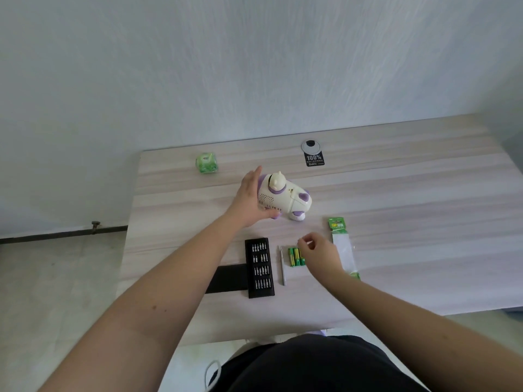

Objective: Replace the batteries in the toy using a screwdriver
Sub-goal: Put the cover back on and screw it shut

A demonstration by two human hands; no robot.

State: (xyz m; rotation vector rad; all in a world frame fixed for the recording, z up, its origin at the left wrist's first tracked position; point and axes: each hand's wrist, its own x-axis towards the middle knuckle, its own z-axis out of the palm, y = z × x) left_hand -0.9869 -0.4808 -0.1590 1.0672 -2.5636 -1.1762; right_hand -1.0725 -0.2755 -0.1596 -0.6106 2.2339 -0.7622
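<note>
The pale wood-grain table (396,250) is standing against a white textured wall (254,66), and everything is lying on its top. The cream and purple plastic animal-shaped toy (285,199) is sitting near the middle of the table, tipped onto its side. The person's left hand (250,200) is resting spread open against the toy's left end, fingers extended upward behind it and thumb lying along its lower edge.

Nearer the person, the black rectangular screwdriver bit case (259,267) is lying open, showing four rows of silver bits, with a black flat lid or sleeve (226,279) lying touching its left side. Just right of the case, a slim silver screwdriver handle (282,265) is lying lengthwise. Beside that, a small group of green and yellow batteries (295,257) is lying side by side.

The right hand (321,254) is hovering over the batteries' right edge, fingers curled with thumb and forefinger drawn together; whether they are pinching anything cannot be told.

To its right, a clear battery blister pack with a green header card (341,244) is showing "GP" lettering. Toward the far edge, a black label (314,159) is reading "100%" beneath a round grey cable grommet (311,145). A green patterned tissue pack (207,163) is sitting far left; its print is unreadable.
</note>
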